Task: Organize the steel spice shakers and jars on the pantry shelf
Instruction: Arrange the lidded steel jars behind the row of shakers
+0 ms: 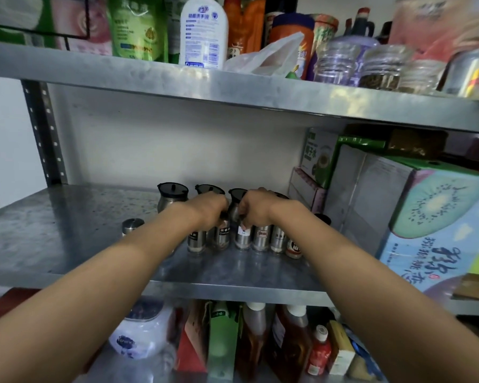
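Observation:
Several steel spice shakers stand in a row on the middle metal shelf (67, 233). My left hand (209, 207) curls over the top of a shaker with a dark label (224, 239). Beside it, my right hand (256, 207) grips the top of the shaker with a white label (243, 239). More shakers (261, 239) continue to the right. One lone shaker (132, 226) stands apart at the left, partly behind my forearm. Behind the row are steel jars with black spouted lids (172, 196), some hidden by my hands.
Cardboard boxes, among them a kiwi-print box (437, 217), crowd the shelf's right side. The upper shelf holds a white bottle (203, 31), packets and glass jars (335, 64). Sauce bottles and cartons stand on the lower shelf (255, 338). An upright post (43, 134) is at left.

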Demonstrator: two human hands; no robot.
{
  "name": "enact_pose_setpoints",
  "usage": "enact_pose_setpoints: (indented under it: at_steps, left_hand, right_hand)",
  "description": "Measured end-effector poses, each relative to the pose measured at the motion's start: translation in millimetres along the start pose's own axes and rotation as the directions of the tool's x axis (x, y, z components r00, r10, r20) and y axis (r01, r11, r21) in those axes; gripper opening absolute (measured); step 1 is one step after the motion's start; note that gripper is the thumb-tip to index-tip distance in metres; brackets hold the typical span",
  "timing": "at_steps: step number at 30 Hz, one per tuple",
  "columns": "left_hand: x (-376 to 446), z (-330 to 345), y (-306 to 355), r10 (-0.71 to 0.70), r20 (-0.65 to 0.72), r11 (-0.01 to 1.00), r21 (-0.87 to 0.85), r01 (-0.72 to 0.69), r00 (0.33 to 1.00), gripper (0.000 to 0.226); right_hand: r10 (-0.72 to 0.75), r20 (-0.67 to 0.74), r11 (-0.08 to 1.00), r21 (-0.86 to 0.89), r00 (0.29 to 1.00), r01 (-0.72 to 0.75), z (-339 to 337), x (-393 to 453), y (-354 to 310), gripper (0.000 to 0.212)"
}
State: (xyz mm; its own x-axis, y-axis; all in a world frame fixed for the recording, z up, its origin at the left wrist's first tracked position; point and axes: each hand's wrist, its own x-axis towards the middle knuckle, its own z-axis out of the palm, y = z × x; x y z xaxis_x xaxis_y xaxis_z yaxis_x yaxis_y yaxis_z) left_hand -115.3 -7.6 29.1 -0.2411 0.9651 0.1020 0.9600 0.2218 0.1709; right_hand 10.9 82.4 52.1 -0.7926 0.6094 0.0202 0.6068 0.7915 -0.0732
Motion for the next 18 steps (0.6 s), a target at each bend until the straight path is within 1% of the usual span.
enact_pose_setpoints:
  at_steps: [3,5,9,13,17,18]
  left_hand:
    - [3.8,4.5,-0.4,0.001,-0.02,0.998,-0.066,-0.002,1.0,0.017]
    - [4.7,6.7,0.3,0.001,-0.022,0.997,-0.082,-0.002,1.0,0.017]
    - [4.3,4.5,1.0,0.001,-0.019,0.997,-0.08,-0.003,1.0,0.017]
    - [-3.7,-1.5,2.8,0.024,-0.028,0.998,-0.054,-0.025,0.999,0.021]
    - [-19.0,-13.4,-3.7,0.045,-0.076,0.994,-0.101,-0.052,0.996,0.025]
    - [-25.0,-18.3,-6.9,0.048,-0.093,0.995,-0.086,-0.056,0.995,0.03]
  right_hand:
    - [-0.003,0.003,1.0,0.007,1.0,0.003,0.9,-1.1,0.4,0.028]
    - [-0.001,0.006,1.0,0.017,1.0,0.001,0.4,-1.2,0.1,0.031]
    - [0.016,0.023,0.998,0.054,1.0,-0.018,1.7,0.0,-0.4,0.036]
    - [0.049,0.02,0.995,0.082,0.999,-0.051,2.7,-1.3,-0.5,0.035]
    - [0.059,-0.02,0.992,0.113,0.998,-0.056,0.6,-10.4,-7.0,0.046]
    - [0.052,-0.033,0.991,0.123,0.998,-0.048,0.1,-12.6,-11.0,0.049]
